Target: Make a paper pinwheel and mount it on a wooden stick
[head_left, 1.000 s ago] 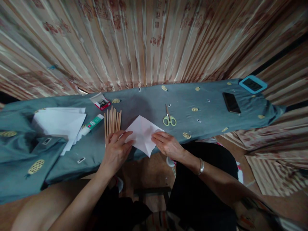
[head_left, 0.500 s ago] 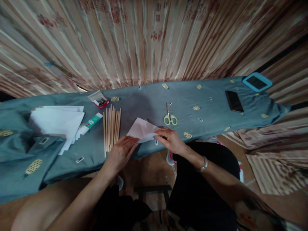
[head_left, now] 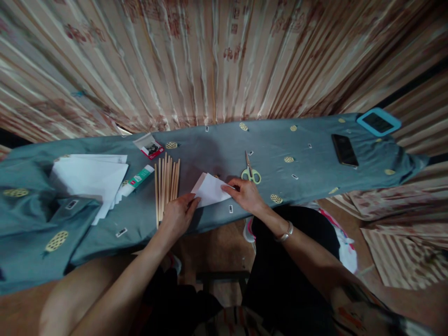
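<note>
A small folded sheet of paper, white with a pinkish edge, is held between my two hands at the table's front edge. My left hand pinches its left corner, thumb on top. The fingers of my right hand are closed on its right side, and a bracelet circles that wrist. Just left of my left hand lies a row of several thin wooden sticks. Beyond my right hand rest scissors with pale green handles, blades pointing away.
On the left are a stack of white paper, a green-and-white box and an open red box. A black phone and a blue-framed device lie right on the grey-green tablecloth. Curtains hang behind.
The paper's near part has been folded up over the pinkish sheet, so a white face now covers most of it. Both hands still grip its sides. The view has shifted slightly.
</note>
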### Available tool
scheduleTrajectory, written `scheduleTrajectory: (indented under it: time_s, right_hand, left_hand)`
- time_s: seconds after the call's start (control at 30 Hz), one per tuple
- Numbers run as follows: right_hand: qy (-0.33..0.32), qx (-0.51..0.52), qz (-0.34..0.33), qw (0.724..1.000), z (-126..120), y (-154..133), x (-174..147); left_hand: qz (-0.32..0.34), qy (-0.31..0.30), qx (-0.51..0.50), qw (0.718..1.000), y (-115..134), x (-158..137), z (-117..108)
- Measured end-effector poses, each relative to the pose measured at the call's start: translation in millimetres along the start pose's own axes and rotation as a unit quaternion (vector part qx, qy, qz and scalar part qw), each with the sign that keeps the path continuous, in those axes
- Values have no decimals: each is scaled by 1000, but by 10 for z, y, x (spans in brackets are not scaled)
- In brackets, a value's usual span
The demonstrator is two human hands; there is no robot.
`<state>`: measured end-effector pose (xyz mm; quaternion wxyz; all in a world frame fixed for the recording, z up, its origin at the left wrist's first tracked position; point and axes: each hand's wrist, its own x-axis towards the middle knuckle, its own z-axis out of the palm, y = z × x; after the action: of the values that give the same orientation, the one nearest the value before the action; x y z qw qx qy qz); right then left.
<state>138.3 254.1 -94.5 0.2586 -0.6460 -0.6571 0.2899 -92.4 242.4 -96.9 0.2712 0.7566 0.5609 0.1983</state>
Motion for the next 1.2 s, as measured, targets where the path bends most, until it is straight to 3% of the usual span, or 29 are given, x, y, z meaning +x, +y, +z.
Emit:
scheduleTrajectory:
  time_s: [0.3,0.47,0.63,0.8,1.2]
  right_hand:
    - [9,-55,30,998,18,-75,86]
    - [5,-65,41,997,19,-91,105]
    - [4,-74,32,997,15,-114,116]
    - [8,-63,13,998,16,-118,111]
    - [11,-79,-7,997,46,-84,143]
  left_hand:
    - [8,42,11,999,-94,33,36]
    - [156,116,136,971,24,-17,3]
    - [265,74,221,936,206,-158,205]
    - [258,29,230,938,167,-216,380]
    - [238,3,240,941,145,-214,378]
